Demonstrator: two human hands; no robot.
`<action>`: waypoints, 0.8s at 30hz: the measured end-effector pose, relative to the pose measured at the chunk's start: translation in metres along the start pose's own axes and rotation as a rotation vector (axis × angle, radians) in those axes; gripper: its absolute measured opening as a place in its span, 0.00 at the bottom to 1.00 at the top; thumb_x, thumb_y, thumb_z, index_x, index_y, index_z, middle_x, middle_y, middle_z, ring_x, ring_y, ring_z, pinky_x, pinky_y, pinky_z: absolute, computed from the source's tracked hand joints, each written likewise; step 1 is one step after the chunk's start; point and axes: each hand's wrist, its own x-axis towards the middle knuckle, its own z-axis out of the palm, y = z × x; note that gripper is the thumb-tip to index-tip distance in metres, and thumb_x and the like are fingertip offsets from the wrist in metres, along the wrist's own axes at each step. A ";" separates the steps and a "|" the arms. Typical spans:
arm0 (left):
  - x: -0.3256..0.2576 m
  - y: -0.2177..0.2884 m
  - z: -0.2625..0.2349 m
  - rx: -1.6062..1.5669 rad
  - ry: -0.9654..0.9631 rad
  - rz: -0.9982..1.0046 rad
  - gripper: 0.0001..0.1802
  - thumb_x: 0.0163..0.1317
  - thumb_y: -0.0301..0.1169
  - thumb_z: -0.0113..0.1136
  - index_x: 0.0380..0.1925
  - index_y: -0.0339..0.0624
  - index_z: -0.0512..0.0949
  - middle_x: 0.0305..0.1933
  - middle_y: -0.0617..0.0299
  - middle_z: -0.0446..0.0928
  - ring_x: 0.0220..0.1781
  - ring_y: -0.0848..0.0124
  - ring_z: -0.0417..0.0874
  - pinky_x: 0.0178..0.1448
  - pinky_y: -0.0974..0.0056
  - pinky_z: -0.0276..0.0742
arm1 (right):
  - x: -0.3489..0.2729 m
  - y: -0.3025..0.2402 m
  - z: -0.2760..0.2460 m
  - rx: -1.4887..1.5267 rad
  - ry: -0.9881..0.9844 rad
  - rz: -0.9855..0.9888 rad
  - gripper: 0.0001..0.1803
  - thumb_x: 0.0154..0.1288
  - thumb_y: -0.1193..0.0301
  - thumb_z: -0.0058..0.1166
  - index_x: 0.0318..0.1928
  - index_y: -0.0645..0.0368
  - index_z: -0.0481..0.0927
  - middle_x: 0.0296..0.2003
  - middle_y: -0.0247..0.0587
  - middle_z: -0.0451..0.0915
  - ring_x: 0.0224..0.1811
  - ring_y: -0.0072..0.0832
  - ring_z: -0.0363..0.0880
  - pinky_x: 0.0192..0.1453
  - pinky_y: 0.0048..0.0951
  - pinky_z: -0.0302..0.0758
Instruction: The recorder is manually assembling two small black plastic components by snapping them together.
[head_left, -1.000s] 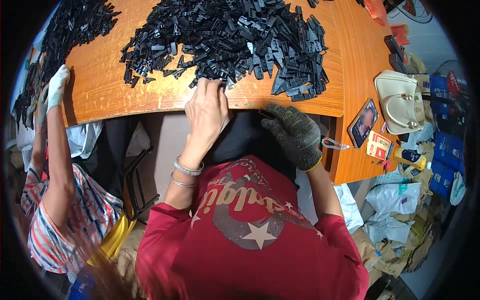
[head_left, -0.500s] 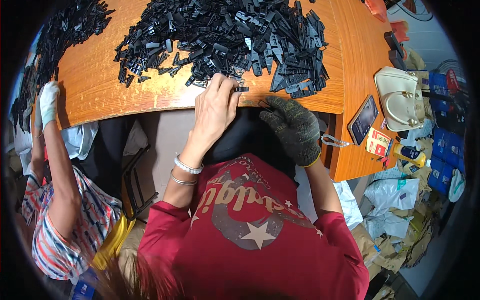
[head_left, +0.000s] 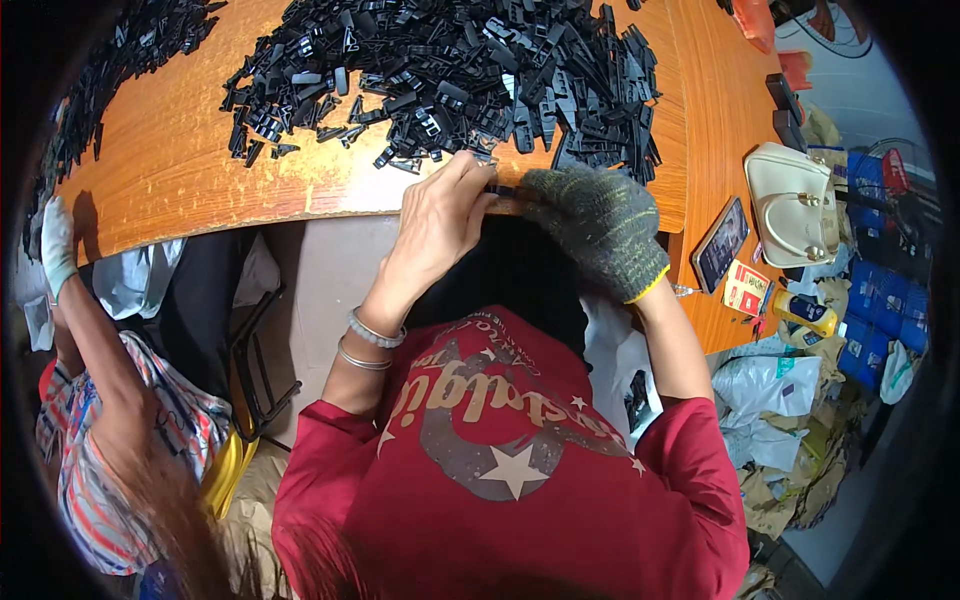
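My bare left hand (head_left: 440, 215) is at the front edge of the wooden table (head_left: 200, 170), its thumb and fingers pinched on a small black plastic piece (head_left: 506, 191). Right beside it, my right hand (head_left: 600, 220) wears a dark grey knit glove with a yellow cuff. The gloved fingers are closed at the other end of the same piece; the glove covers most of that end. Just beyond both hands spreads a heap of black plastic parts (head_left: 440, 85), with small clip-like pieces at left and longer flat ones toward the right.
At far left, a co-worker's white-gloved hand (head_left: 57, 240) is near another black heap (head_left: 130, 50). On the right are a phone (head_left: 722, 243), a cream handbag (head_left: 795, 205), a red-and-white card (head_left: 747, 288) and a yellow bottle (head_left: 806, 313). Plastic bags (head_left: 765, 385) lie beyond the table's right side.
My gloved right hand has moved up and in, closing the gap to my left hand at the black piece. The left hand has hardly shifted. The co-worker's gloved hand has moved left and down.
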 end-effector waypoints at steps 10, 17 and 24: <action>0.001 -0.003 0.004 -0.017 -0.001 0.006 0.10 0.53 0.21 0.62 0.36 0.38 0.74 0.33 0.56 0.70 0.32 0.53 0.77 0.32 0.54 0.72 | 0.019 -0.001 0.001 -0.162 -0.105 -0.110 0.16 0.61 0.52 0.57 0.34 0.50 0.85 0.25 0.43 0.81 0.29 0.42 0.82 0.30 0.43 0.74; -0.001 -0.005 0.005 -0.038 0.026 0.003 0.13 0.52 0.18 0.63 0.38 0.36 0.77 0.36 0.55 0.76 0.33 0.55 0.81 0.35 0.58 0.76 | 0.040 -0.014 0.000 -0.332 -0.343 -0.129 0.12 0.60 0.59 0.54 0.32 0.52 0.83 0.26 0.43 0.82 0.30 0.41 0.84 0.28 0.43 0.76; -0.002 -0.005 0.008 -0.022 0.080 0.032 0.12 0.51 0.18 0.62 0.37 0.39 0.76 0.33 0.54 0.73 0.34 0.53 0.79 0.34 0.57 0.74 | 0.045 -0.018 0.001 -0.300 -0.310 -0.226 0.11 0.55 0.65 0.57 0.34 0.59 0.82 0.26 0.48 0.83 0.30 0.42 0.84 0.30 0.42 0.79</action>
